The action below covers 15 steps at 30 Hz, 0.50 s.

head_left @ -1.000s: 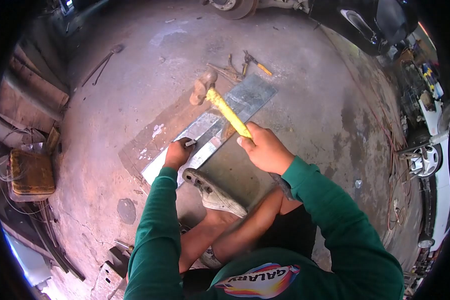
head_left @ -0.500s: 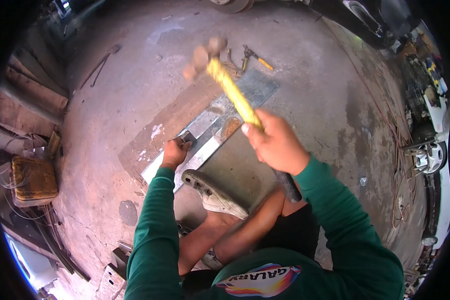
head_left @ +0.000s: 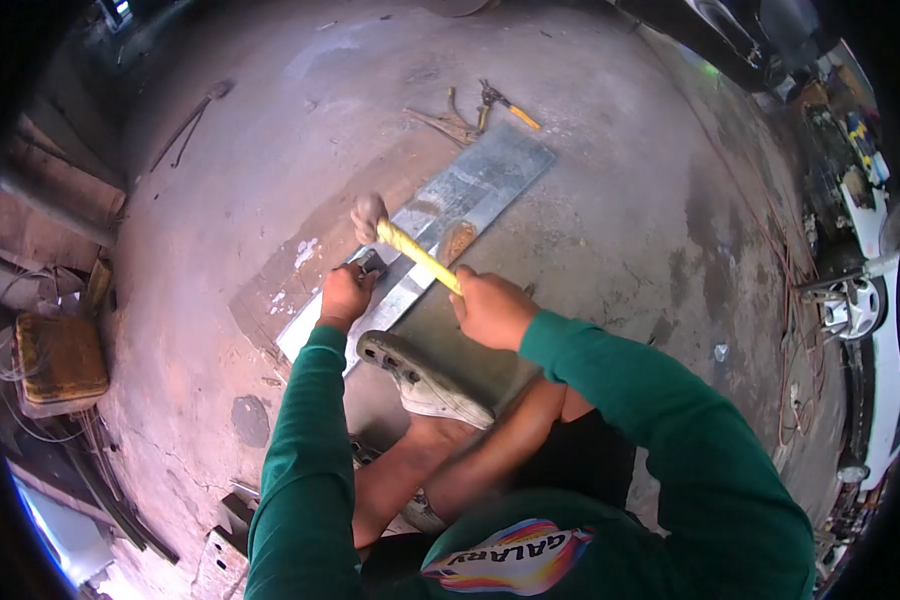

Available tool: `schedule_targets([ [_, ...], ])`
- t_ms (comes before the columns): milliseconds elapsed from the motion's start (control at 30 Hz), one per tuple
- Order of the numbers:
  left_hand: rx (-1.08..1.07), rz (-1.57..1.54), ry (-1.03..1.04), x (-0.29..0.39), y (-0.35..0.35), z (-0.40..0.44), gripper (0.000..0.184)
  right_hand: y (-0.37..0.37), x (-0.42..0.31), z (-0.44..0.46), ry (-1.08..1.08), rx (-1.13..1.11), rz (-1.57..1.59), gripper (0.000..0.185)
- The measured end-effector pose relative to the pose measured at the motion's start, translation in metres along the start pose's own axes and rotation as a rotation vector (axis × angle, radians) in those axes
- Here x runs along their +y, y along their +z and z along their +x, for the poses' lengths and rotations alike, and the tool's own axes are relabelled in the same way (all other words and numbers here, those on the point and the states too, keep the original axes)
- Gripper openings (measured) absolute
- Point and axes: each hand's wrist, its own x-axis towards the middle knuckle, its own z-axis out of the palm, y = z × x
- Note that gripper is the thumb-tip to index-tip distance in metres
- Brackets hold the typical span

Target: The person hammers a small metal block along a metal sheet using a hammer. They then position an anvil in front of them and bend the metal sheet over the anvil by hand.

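Observation:
My right hand (head_left: pixel 497 309) is wrapped round the yellow-taped handle of a hammer (head_left: pixel 417 254). The hammer's rounded head is just above and beside my left hand (head_left: pixel 347 295). That hand is closed on a small dark metal block (head_left: pixel 371 264), whose exact kind I cannot make out. The block stands on a long grey metal sheet (head_left: pixel 500 170) lying slantwise on the floor. A rusty brown patch (head_left: pixel 459 240) marks the sheet near the hammer handle. A shoe (head_left: pixel 425 380) is close to the sheet's near edge.
Pliers with yellow handles (head_left: pixel 510 106) and some brown scraps (head_left: pixel 446 124) lie beyond the sheet. A long thin tool (head_left: pixel 194 122) is at the far left. A dirty yellow case (head_left: pixel 62 358) stands at left. Hoses and car parts (head_left: pixel 855 310) line the right side.
The hammer has come down from its raised position towards the block, my right hand moving lower and leftward with it. My left hand stays on the block.

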Motion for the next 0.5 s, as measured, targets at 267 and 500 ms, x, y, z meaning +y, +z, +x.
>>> schedule_targets([
  [267,-0.003,-0.094,-0.143,0.015,0.014,0.005,0.042,-0.081,-0.002,-0.018,-0.045,0.102,0.427,0.022],
  [500,0.006,-0.117,-0.099,0.025,0.022,0.018,0.044,-0.232,-0.081,-0.018,-0.409,0.670,0.371,0.024],
])
